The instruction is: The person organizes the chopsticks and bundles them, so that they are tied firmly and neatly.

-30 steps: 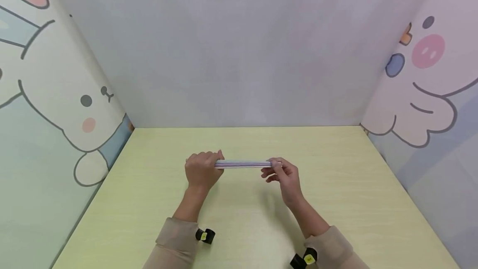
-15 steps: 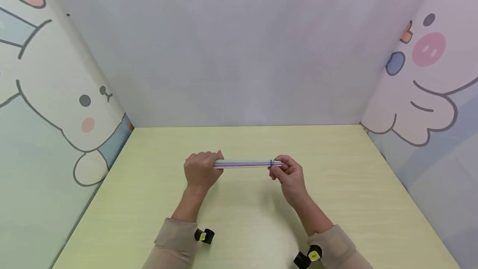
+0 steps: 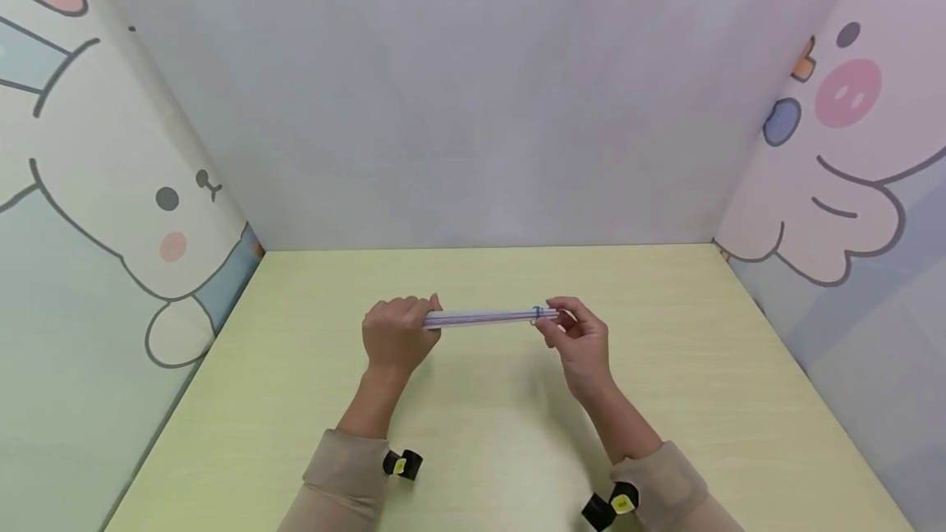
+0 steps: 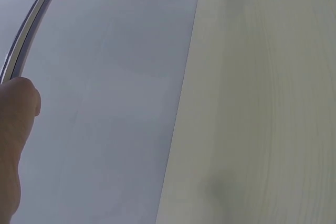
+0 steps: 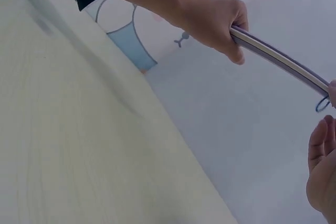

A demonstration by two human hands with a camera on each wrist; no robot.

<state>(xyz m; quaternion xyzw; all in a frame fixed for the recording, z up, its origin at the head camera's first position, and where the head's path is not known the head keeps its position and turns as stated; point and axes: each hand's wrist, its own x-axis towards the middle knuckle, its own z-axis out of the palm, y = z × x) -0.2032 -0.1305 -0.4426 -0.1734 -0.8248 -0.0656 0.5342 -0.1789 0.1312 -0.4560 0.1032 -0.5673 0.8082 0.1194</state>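
Observation:
A bundle of slim white and purple sticks (image 3: pixel 480 318) is held nearly level above the table. My left hand (image 3: pixel 395 335) grips its left end in a fist, thumb side toward the bundle. Around the sticks near the right end sits a thin blue band (image 3: pixel 538 314); a small loop of it hangs below the bundle in the right wrist view. With thumb and index finger, my right hand (image 3: pixel 584 347) pinches the right end just beside the band, its other fingers curled behind. In the left wrist view, the sticks (image 4: pixel 29 30) rise from the left hand toward the top edge.
Beneath the hands lies a pale yellow-green table (image 3: pixel 473 417). A plain grey wall (image 3: pixel 473 105) stands behind it, with cartoon-printed panels on the left (image 3: pixel 111 187) and right (image 3: pixel 850 187). Black wrist cameras are strapped to both sleeves.
My right hand has shifted slightly right and up, uncovering the blue band near the bundle's right end. That end has tilted up a little. My left hand stays nearly in place.

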